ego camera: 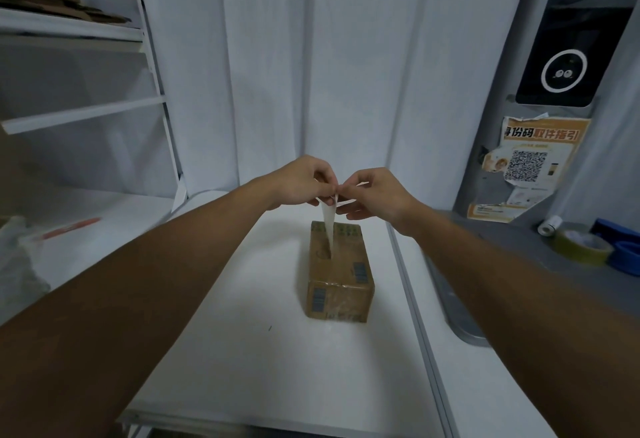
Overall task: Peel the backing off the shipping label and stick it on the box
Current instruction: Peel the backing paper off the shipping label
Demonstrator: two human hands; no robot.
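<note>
While the left hand (304, 179) and right hand (374, 195) pinched the hanging shipping label (328, 226) above the cardboard box (341, 275), it looked thin, limp, best held by its edges.

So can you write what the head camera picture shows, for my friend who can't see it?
Two hands, the left hand and right hand, meet in the air and pinch a white shipping label, which hangs down over a taped cardboard box. The box sits on a white table. A roll of tape lies on a grey ledge to the right.
</note>
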